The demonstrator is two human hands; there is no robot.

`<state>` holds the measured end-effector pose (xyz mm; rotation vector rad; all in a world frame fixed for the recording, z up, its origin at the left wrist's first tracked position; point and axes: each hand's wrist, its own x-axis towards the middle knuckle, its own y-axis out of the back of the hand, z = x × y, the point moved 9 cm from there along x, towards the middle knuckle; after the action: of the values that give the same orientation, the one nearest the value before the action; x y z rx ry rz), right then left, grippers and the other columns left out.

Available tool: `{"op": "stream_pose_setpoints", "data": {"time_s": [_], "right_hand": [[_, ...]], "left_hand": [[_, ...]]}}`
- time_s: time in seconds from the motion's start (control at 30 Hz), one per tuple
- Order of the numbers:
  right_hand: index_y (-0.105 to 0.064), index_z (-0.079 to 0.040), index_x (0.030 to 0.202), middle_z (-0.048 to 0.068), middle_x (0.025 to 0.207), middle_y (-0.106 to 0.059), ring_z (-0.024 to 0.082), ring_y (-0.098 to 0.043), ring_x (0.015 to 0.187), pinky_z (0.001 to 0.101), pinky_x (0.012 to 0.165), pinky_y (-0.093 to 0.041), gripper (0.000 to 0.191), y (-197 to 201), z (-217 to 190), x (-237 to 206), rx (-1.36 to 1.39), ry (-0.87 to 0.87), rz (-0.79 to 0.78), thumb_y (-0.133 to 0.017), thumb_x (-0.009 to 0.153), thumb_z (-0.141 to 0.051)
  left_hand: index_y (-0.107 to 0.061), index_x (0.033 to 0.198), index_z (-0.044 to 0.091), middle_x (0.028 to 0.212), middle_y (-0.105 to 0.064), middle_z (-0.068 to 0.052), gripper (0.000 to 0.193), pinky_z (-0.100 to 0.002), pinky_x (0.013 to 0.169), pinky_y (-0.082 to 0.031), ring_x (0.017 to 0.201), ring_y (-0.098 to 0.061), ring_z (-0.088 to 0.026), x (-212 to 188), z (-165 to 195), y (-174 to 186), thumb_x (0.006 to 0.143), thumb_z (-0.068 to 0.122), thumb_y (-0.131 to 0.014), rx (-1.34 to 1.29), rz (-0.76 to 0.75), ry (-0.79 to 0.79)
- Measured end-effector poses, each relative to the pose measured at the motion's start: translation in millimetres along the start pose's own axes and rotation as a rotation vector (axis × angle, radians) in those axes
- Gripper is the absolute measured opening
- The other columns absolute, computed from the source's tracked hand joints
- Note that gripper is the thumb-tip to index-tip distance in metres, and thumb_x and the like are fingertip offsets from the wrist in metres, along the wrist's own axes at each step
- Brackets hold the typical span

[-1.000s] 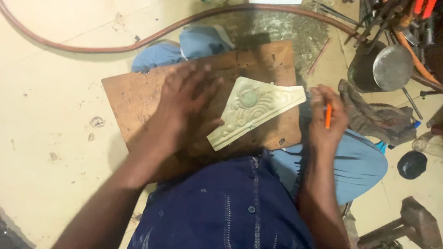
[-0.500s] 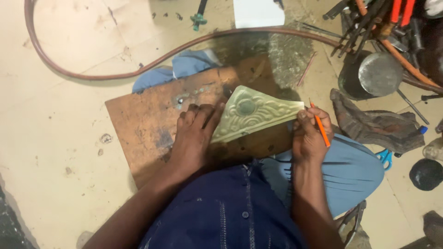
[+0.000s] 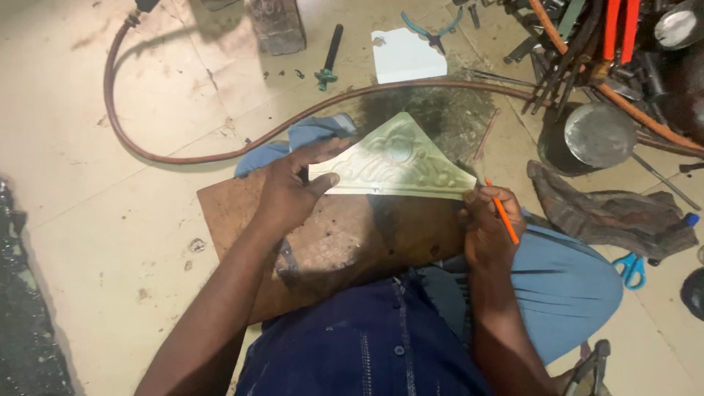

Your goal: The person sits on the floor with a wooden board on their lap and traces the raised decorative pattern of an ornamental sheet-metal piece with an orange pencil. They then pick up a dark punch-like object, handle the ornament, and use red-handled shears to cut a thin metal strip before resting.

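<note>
Pale green embossed metal, cut as a triangular plate with a raised scroll pattern (image 3: 392, 161), is held tilted up over the far edge of a worn brown wooden board (image 3: 345, 235) that lies across the person's lap on the floor. The left hand (image 3: 293, 192) grips the plate's left corner, thumb on the front face and fingers curled behind. The right hand (image 3: 488, 224) pinches the plate's right tip with its fingertips while an orange pencil (image 3: 503, 213) sits tucked between its fingers, pointing away from the plate. A reddish-brown rubber hose (image 3: 242, 147) curves over the cream tiled floor (image 3: 88, 242) beyond the board, passing behind the plate's peak. Farther off lie a white square card (image 3: 407, 55) and a dark chisel with a green collar (image 3: 330, 55). To the right stand a dark round metal tin (image 3: 594, 136), a crumpled brown rag (image 3: 609, 213) and blue-handled scissors (image 3: 631, 268).
</note>
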<state>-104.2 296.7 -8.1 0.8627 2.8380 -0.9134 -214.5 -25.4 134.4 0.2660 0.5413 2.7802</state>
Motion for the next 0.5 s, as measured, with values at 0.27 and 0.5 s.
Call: {"op": "stream_pose_setpoints", "data": {"time_s": [0.27, 0.5], "right_hand": [[-0.063, -0.009, 0.104, 0.005, 0.097, -0.07, 0.015, -0.07, 0.087, 0.0282, 0.071, -0.057, 0.024, -2.0, -1.2, 13.3, 0.004, 0.039, -0.022, -0.072, 0.093, 0.01], [-0.065, -0.006, 0.106, 0.007, 0.1, -0.071, 0.016, -0.07, 0.089, 0.0279, 0.077, -0.058, 0.024, 7.7, -0.5, 16.7, 0.007, 0.102, -0.056, -0.072, 0.092, 0.012]], "left_hand": [[-0.07, 0.128, 0.008, 0.108, -0.073, 0.0, 0.042, -0.02, 0.071, -0.049, 0.084, -0.056, -0.002, 0.4, -26.4, -0.7, 0.087, -0.001, -0.073, -0.294, 0.039, 0.29], [-0.074, 0.129, 0.008, 0.069, -0.03, 0.012, 0.043, -0.021, 0.054, -0.025, 0.06, -0.026, -0.004, -3.2, -31.3, -0.7, 0.087, -0.001, -0.077, -0.202, 0.067, 0.346]]}}
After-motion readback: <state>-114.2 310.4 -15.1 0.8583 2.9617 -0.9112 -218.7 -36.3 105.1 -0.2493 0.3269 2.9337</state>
